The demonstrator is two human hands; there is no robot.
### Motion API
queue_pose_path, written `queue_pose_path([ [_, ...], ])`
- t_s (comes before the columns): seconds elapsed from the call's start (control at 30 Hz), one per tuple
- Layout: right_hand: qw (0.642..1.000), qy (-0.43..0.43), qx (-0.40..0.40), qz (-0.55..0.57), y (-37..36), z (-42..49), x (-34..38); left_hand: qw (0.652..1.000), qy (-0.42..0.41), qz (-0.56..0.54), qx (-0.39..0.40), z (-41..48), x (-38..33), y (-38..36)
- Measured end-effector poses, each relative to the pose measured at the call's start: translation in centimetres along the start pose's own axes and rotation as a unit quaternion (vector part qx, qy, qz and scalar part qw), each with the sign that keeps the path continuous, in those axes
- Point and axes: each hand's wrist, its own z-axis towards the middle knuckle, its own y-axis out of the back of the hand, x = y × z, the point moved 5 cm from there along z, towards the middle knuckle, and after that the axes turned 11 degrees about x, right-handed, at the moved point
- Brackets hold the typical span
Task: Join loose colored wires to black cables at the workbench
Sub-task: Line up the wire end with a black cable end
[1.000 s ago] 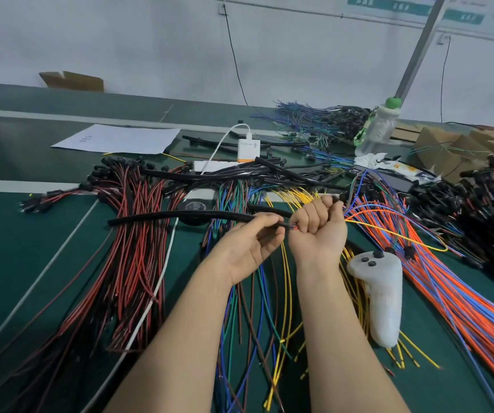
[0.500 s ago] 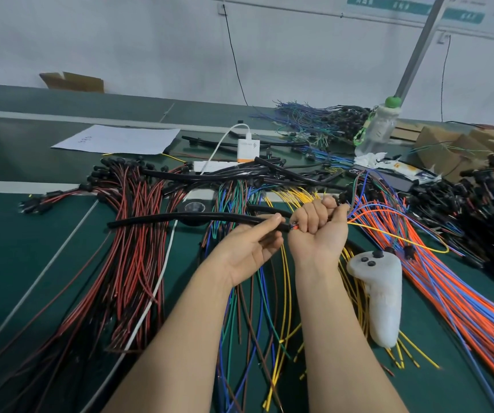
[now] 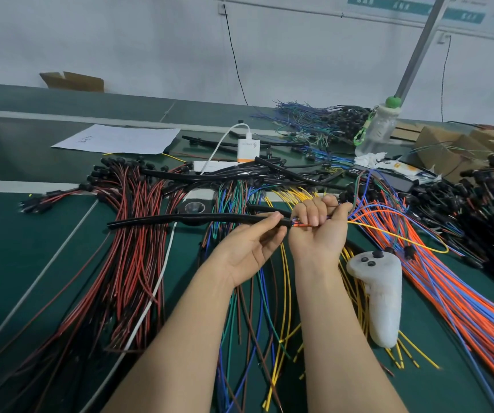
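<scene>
Alignment is what the next move hangs on: the black cable (image 3: 180, 218) and the colored wires (image 3: 299, 225) must share one line where they meet, in the short gap between my hands. My left hand (image 3: 251, 248) pinches the cable's near end between thumb and fingertips, palm toward me, above the workbench (image 3: 16, 263). From that pinch the cable runs long and nearly level out to my left. Its far end hangs free over the red-and-black bundle (image 3: 132, 248), and its near end points right at my other fist. My right hand (image 3: 318, 231) is curled tight round the wires, just beside the left hand; I cannot tell whether the two hands touch. A short stub of orange and red tips sticks out of the fist, pointing left at the cable's mouth. I can't make out whether those tips are already inside it or only against it. On the far side of the fist the wires fan away to my right, orange, blue and one yellow strand arching over the piles there. So both long axes lie left to right across me, end to end, and the right hand is the one placed to push. I judge the step in hand to be feeding the tips into the cable, and the risk is a strand splaying outside the mouth. A white controller (image 3: 380, 299) lies on the bench to the right of my right forearm, apart from the work.
</scene>
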Motion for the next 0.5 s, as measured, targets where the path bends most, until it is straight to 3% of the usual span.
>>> queue_pose_path([
  [0.5, 0.998, 0.023, -0.012, -0.062, -0.09, -0.10, 0.20, 0.998, 0.026, 0.049, -0.022, -0.11, 0.37, 0.11],
])
